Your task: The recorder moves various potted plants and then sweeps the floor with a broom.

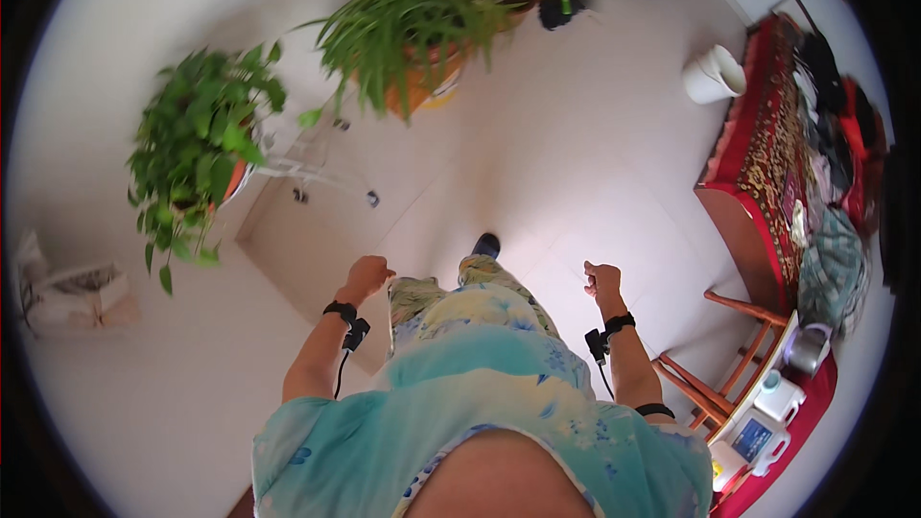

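Note:
My left hand (367,277) hangs beside my patterned trousers (417,296), its fingers curled in and nothing visible in them. On the other side, my right hand (606,282) is held out above the tiled floor (547,173), loosely fisted, with no object showing. Both wrists wear black straps with small black devices and cables. One dark shoe (487,244) shows ahead of me on the floor. Nearest my left hand is a white wheeled plant stand (309,171) bearing a leafy trailing plant (205,137), a good way off.
A spider plant (417,21) in a pot and a mop (560,11) stand ahead. At right are a white bucket (712,75), a cloth-covered piece of furniture (748,137) piled with clothes, a wooden stool (741,367), and several plastic jugs (778,397) beside a metal pot (807,349).

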The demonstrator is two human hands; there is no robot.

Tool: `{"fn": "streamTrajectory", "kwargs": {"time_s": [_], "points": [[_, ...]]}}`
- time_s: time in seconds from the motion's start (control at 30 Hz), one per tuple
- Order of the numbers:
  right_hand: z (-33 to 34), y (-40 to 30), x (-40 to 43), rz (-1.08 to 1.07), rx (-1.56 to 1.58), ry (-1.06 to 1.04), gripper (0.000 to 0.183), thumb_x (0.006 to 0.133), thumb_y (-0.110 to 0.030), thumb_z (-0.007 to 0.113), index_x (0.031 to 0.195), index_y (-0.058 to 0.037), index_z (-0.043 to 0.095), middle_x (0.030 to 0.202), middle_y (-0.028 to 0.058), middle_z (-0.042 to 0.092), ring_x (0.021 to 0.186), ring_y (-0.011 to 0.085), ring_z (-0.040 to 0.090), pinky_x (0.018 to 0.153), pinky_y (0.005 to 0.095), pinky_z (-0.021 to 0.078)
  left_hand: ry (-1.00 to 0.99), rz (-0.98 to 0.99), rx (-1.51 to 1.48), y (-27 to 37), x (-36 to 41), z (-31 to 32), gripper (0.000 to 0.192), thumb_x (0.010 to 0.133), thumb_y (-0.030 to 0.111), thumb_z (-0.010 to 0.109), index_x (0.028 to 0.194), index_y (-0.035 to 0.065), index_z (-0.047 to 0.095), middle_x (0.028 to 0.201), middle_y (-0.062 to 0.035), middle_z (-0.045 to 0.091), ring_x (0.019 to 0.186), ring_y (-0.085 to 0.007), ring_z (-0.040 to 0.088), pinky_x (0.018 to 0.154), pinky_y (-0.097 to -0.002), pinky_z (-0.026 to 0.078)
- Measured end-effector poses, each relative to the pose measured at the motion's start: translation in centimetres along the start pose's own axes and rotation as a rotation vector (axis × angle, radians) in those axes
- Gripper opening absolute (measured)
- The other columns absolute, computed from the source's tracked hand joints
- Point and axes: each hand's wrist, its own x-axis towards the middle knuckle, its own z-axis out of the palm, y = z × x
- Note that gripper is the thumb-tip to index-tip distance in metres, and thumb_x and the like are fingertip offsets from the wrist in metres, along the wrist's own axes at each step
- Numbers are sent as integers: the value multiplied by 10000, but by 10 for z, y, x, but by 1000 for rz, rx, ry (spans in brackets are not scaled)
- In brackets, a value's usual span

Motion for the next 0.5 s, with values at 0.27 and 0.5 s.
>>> {"fn": "streamTrajectory", "kwargs": {"time_s": [0.27,0.5], "points": [[-43,-39,41,-72,369,-108,218,735,-132,669,606,-26,529,497,30,457,358,107,382,386,255,423,-25,300,48,130,149,-75,382,810,334,559,619,4,549,645,-198,552,660,-387,532,616,-455,407],[-73,-81,84,-52,437,-25,174,722,-90,649,620,-19,527,515,42,469,363,118,398,399,271,453,-112,436,249,211,275,-109,395,817,389,537,677,23,590,712,-171,593,748,-356,566,669,-444,446]]}}
